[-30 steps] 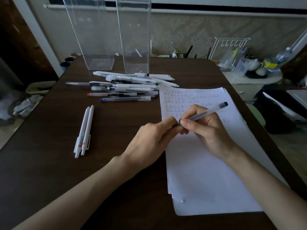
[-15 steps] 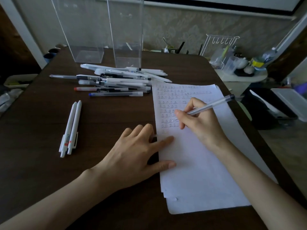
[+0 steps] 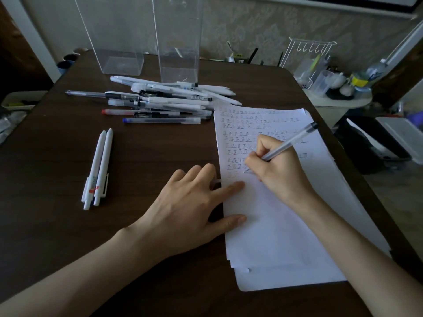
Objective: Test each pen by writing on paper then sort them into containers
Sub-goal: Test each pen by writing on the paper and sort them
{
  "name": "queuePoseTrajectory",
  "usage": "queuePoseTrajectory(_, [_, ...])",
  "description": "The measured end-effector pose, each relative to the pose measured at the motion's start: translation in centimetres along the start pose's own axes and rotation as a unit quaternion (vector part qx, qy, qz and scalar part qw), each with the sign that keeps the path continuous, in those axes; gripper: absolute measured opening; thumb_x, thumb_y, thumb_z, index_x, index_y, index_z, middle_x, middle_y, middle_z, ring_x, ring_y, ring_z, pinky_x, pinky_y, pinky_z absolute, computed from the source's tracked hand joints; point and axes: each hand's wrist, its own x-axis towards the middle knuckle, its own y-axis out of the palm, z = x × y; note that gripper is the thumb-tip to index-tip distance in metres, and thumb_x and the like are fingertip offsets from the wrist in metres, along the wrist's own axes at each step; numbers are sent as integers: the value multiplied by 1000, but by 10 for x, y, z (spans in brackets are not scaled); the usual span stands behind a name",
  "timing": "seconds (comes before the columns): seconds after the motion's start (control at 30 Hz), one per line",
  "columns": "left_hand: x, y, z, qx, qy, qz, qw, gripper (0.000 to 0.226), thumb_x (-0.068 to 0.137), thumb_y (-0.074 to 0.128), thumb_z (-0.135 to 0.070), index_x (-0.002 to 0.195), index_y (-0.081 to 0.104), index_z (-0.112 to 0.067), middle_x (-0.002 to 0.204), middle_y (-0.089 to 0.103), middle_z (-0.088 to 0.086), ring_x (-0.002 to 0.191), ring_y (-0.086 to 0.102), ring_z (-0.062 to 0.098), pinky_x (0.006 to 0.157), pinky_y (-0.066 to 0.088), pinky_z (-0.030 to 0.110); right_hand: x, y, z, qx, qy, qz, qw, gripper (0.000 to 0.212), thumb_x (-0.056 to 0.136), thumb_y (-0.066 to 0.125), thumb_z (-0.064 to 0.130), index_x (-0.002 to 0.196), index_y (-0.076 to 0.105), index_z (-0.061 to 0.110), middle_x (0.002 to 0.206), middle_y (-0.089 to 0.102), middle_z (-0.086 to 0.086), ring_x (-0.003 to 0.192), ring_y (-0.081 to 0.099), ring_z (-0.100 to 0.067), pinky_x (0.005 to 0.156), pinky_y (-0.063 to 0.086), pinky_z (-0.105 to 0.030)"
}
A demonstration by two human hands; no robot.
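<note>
Your right hand (image 3: 278, 170) pinches a light, slick clear pen (image 3: 288, 144) low on its barrel; your left hand (image 3: 192, 202) presses flat, steadying the paper (image 3: 286, 225) on the desk (image 3: 57, 225).

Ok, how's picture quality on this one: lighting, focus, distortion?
Head view: dim, bluish light, so the dark table loses detail; wide-angle distortion splays the clear containers; the written marks on the paper by the right hand look soft; the clear pen it grips and the left hand pressing the paper are sharp enough.
</note>
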Motion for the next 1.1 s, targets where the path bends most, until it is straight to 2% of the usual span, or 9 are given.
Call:
queuePoseTrajectory(0.13, [0, 0, 0, -4, 1, 2, 1000, 62, 88, 26, -69, 133, 49, -33, 94, 44, -3, 79, 48, 12, 62, 45, 29, -1, -1, 0, -5, 2, 0, 1000, 37, 80, 56, 0, 60, 26, 9, 52, 28, -12, 48, 30, -20, 45, 23, -38])
queuePoseTrajectory(0.3, [0, -1, 1, -22, 1, 9, 1000, 56, 90, 27, -61, 130, 52, -31, 94, 46, -3, 79, 50, 12, 62, 45, 28, -1, 0, 1, -7, 3, 13, 1000, 37, 77, 56, 1, 58, 28, 15, 50, 25, -1, 48, 27, -16, 46, 22, -29])
queuePoseTrajectory(0.4, [1, -5, 2, -83, -7, 0, 997, 46, 92, 26, -43, 130, 46, -28, 94, 44, -6, 82, 48, 9, 68, 42, 26, -1, 0, 2, -16, 9, 4, 1000, 36, 79, 56, 0, 59, 29, 11, 51, 26, -3, 48, 28, -13, 46, 23, -28])
queuePoseTrajectory(0.5, [3, -6, 4, -197, -42, -19, 979, 34, 94, 33, -19, 127, 38, -15, 88, 40, -14, 83, 45, 2, 75, 37, 13, -3, -2, 2, -12, 8, 14, 1000, 33, 83, 56, 1, 61, 32, 7, 48, 35, -7, 43, 33, -11, 45, 28, -28])
queuePoseTrajectory(0.57, [4, -6, 4, -235, -65, -41, 969, 26, 97, 37, -8, 122, 34, -11, 88, 48, -8, 83, 49, 1, 73, 39, 7, -3, -1, 2, -10, 9, 30, 999, 33, 84, 57, 3, 61, 34, 8, 48, 37, -6, 43, 36, -13, 45, 31, -29])
queuePoseTrajectory(0.73, [9, -10, 7, -291, -112, -109, 944, 40, 87, 44, -35, 116, 48, -7, 108, 64, -5, 95, 60, 1, 78, 50, 15, -3, -2, 4, 28, 6, -1, 1000, 34, 86, 59, 4, 61, 35, 9, 49, 36, -5, 45, 35, -13, 46, 30, -28])
queuePoseTrajectory(0.87, [8, -11, 11, -228, -94, -142, 959, 46, 83, 49, -51, 101, 64, -11, 89, 68, -4, 71, 64, 6, 62, 54, 29, -2, -8, 15, 177, -3, 40, 983, 29, 83, 66, 23, 68, 45, 9, 48, 52, 0, 46, 45, -13, 47, 38, -20])
queuePoseTrajectory(0.97, [8, -10, 8, -205, -64, -161, 963, 41, 86, 50, -48, 98, 64, -12, 83, 65, -3, 66, 60, 6, 57, 54, 31, -2, -9, 17, 225, -16, 94, 970, 24, 81, 68, 22, 66, 50, 18, 51, 56, 2, 50, 40, -27, 44, 32, -26])
queuePoseTrajectory(1.1, [9, -12, -4, -218, -58, -177, 958, 37, 86, 52, -42, 100, 63, -10, 83, 64, -2, 67, 59, 7, 59, 52, 28, -5, -10, 24, 229, -25, 112, 967, 21, 79, 66, 17, 69, 49, 9, 49, 54, 4, 49, 41, -23, 45, 33, -23])
